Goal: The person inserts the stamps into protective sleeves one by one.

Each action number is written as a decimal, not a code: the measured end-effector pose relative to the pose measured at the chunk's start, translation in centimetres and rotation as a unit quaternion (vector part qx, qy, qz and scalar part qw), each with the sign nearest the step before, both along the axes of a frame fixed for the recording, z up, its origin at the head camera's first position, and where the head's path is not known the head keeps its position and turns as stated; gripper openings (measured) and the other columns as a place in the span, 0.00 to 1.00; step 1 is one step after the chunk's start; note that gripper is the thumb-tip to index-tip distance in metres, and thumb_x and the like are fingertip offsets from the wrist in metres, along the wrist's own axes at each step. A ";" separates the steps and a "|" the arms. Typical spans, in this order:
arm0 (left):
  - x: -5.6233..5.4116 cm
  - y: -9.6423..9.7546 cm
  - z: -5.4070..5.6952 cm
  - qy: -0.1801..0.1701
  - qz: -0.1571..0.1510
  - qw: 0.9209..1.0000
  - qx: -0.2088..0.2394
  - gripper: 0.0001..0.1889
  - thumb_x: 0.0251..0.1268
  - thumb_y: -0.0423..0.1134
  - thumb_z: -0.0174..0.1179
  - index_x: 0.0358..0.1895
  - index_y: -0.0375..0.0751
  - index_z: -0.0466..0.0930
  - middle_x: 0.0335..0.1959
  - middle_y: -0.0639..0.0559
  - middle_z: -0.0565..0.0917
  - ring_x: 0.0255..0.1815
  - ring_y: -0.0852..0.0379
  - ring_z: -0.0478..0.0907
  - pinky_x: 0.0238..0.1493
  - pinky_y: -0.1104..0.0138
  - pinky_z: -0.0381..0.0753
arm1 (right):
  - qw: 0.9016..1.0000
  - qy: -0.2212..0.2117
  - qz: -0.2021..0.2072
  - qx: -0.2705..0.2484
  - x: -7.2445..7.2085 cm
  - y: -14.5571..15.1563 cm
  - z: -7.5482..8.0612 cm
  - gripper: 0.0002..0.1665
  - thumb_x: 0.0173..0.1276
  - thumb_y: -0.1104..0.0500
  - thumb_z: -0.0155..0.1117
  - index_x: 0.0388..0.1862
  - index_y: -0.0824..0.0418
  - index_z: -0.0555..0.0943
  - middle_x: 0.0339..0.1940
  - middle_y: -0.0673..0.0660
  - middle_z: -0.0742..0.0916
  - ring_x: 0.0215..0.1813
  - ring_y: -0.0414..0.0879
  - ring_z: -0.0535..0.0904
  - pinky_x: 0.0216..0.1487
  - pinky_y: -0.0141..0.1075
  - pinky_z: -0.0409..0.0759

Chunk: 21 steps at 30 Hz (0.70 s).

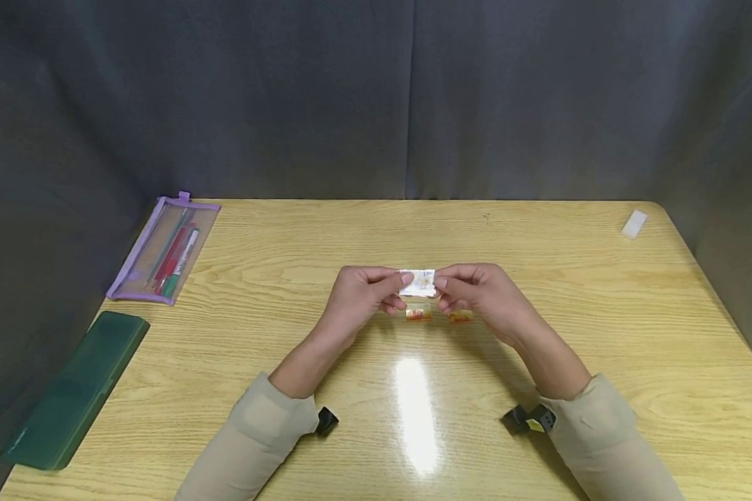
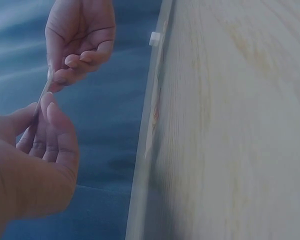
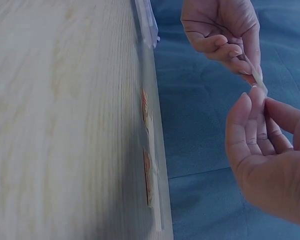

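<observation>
A: Spot any containers round the fingers?

B: Yep. Got a see-through, purple-edged pouch (image 1: 141,299) well left of the fingers, with red pens (image 1: 174,256) and a white green-capped marker (image 1: 186,255) inside. Also left of the fingers but closer to the camera, a green case (image 1: 78,390), lid down, so can't tell the contents. Just below the fingertips in the head view, two red-and-yellow packets (image 1: 418,313) on the table (image 1: 601,313).

A: And the fingers?

B: Pinching on both sides. Got the left hand (image 1: 358,296) on one end of a small white packet (image 1: 423,282), the right hand (image 1: 489,299) on the other, holding it up off the table.

A: Pointing which way?

B: Running left to right lengthwise, fingertips to fingertips. Facing the head camera broad side on, nearly edge-on in both wrist views. Can't read the print.
</observation>
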<state>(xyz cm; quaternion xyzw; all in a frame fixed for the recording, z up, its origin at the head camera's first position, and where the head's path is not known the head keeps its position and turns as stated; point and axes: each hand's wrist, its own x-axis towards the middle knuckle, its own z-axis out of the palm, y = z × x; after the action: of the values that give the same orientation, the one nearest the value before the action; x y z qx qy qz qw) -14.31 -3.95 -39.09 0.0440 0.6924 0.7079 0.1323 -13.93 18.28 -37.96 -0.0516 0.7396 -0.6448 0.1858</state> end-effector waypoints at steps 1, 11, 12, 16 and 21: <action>0.0 0.0 0.0 0.000 0.000 1.000 0.000 0.13 0.68 0.38 0.67 0.45 0.29 0.89 0.33 0.46 0.88 0.23 0.61 0.84 0.31 0.65 0.88 | 1.000 0.002 0.001 0.001 0.0 0.0 0.0 0.18 0.78 0.62 0.57 0.55 0.77 0.80 0.35 0.50 0.88 0.35 0.39 0.84 0.43 0.34 0.87; 0.1 0.1 0.2 -0.002 0.001 1.000 -0.011 0.13 0.68 0.39 0.68 0.45 0.29 0.89 0.35 0.43 0.89 0.23 0.62 0.85 0.32 0.63 0.88 | 1.000 0.009 0.002 0.008 0.0 -0.1 -0.1 0.16 0.76 0.63 0.59 0.52 0.76 0.80 0.34 0.54 0.88 0.34 0.39 0.84 0.42 0.34 0.87; 0.1 0.2 0.2 -0.001 0.001 1.000 -0.013 0.13 0.67 0.39 0.68 0.45 0.29 0.89 0.35 0.43 0.89 0.23 0.62 0.85 0.32 0.64 0.88 | 1.000 0.010 0.003 0.011 0.0 -0.1 -0.1 0.16 0.76 0.62 0.59 0.52 0.76 0.81 0.34 0.54 0.88 0.34 0.40 0.84 0.42 0.35 0.88; 0.1 0.1 0.2 -0.001 0.001 1.000 -0.019 0.13 0.67 0.39 0.68 0.45 0.30 0.89 0.36 0.41 0.89 0.23 0.62 0.85 0.31 0.65 0.88 | 1.000 0.010 0.001 0.024 0.0 -0.1 -0.2 0.16 0.76 0.60 0.62 0.51 0.73 0.82 0.33 0.53 0.88 0.35 0.42 0.84 0.44 0.39 0.88; 0.2 0.1 0.2 -0.003 0.001 1.000 -0.020 0.13 0.67 0.39 0.68 0.45 0.30 0.89 0.36 0.41 0.89 0.23 0.61 0.85 0.31 0.65 0.88 | 0.999 0.005 0.001 0.032 0.1 -0.1 -0.2 0.16 0.76 0.58 0.62 0.50 0.72 0.82 0.33 0.51 0.87 0.35 0.44 0.84 0.46 0.43 0.87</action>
<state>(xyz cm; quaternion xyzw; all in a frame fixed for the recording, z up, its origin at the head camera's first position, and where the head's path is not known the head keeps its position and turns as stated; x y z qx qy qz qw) -14.15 -3.88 -38.91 0.0385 0.7059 0.6942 0.1351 -13.79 18.19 -38.14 -0.0495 0.7609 -0.6200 0.1847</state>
